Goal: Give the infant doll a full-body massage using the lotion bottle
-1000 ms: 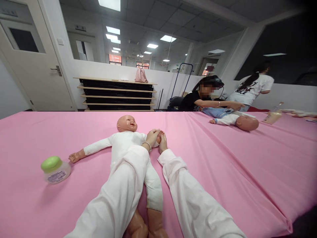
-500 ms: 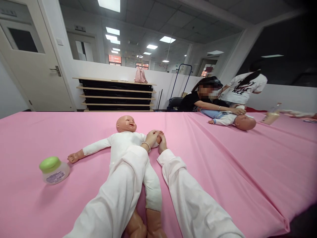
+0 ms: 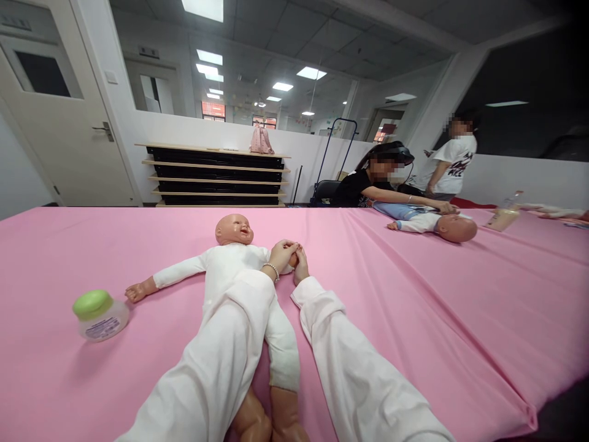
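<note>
Both hands are closed around the doll's hand at mid-frame: the left hand (image 3: 281, 253) wraps it from above, the right hand (image 3: 302, 267) presses in from the side. Nothing in that hold has shifted over the last second; only a person at upper right has turned. The doll (image 3: 232, 270) lies face-up on the pink table (image 3: 414, 294), feet nearest, head farthest, one arm reaching toward the green-capped jar (image 3: 99, 314) at lower left.

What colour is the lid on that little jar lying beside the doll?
Light green, on the small clear plastic jar; the head view shows it, left of the baby doll.
</note>
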The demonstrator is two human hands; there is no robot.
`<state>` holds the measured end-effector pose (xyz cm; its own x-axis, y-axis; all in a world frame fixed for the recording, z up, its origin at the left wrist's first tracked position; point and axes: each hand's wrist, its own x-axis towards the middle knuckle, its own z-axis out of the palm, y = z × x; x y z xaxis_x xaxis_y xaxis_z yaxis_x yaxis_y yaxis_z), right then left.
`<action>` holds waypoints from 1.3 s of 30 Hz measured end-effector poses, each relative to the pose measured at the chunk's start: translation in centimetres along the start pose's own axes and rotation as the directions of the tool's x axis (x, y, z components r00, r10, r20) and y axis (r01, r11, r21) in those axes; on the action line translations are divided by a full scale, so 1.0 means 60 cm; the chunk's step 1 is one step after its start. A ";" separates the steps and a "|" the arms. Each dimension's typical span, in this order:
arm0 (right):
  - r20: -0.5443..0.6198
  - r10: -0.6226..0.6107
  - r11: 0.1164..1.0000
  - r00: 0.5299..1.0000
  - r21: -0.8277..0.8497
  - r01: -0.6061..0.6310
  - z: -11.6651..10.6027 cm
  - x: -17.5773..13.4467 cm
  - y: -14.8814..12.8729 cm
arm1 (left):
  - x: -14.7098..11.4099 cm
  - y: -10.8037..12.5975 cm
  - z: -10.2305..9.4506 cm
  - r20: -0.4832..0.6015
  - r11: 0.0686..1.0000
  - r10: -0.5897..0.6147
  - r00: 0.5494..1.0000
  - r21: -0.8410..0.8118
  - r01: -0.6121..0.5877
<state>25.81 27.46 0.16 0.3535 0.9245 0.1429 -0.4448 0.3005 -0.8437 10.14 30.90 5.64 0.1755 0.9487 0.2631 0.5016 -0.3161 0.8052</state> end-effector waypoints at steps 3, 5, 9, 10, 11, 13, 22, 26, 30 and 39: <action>0.002 -0.042 0.999 0.999 -0.034 0.042 -0.001 0.005 0.001 | -0.003 0.001 0.003 -0.012 0.994 -0.007 1.000 -0.111 0.006; -0.011 -0.045 0.998 0.999 -0.045 0.045 -0.001 0.007 0.001 | -0.002 0.001 -0.004 -0.034 0.984 -0.019 0.999 -0.177 0.012; 0.005 -0.004 0.999 1.000 -0.036 0.004 0.002 0.000 -0.003 | -0.005 0.009 -0.005 -0.076 0.959 -0.048 0.996 -0.283 0.024; 0.030 0.013 0.999 0.999 -0.034 -0.012 0.004 -0.004 -0.006 | -0.009 0.015 0.004 -0.083 0.952 -0.053 0.995 -0.304 0.025; 0.058 0.027 0.999 0.998 -0.037 -0.024 0.006 -0.008 -0.008 | -0.015 0.023 0.017 -0.087 0.946 -0.056 0.995 -0.323 0.025; 0.110 0.038 0.998 0.993 -0.060 -0.032 0.011 -0.017 -0.012 | -0.029 0.042 0.050 -0.091 0.935 -0.061 0.994 -0.354 0.025; -0.181 -0.011 0.980 0.983 -0.195 -0.025 -0.002 0.014 -0.020 | -0.083 0.108 0.090 -0.114 0.915 -0.137 0.984 -0.395 0.081; -0.317 -0.072 0.957 0.946 -0.289 -0.024 -0.020 0.034 -0.025 | -0.119 0.095 0.006 -0.144 0.920 -0.118 0.983 -0.389 0.053; -0.418 -0.176 0.903 0.891 -0.429 -0.023 -0.031 0.035 -0.028 | -0.196 0.008 -0.098 -0.402 0.997 0.067 0.913 0.070 -0.043; -0.410 -0.432 0.645 0.803 -0.763 -0.042 -0.017 0.007 -0.042 | -0.311 -0.176 -0.214 -0.538 0.711 0.093 0.838 0.625 0.322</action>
<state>27.94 26.83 1.82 0.8136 0.5163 0.2673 0.3258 -0.0241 -0.9451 -9.28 16.68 -0.94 -0.2619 0.7708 0.5808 0.9426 0.0752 0.3253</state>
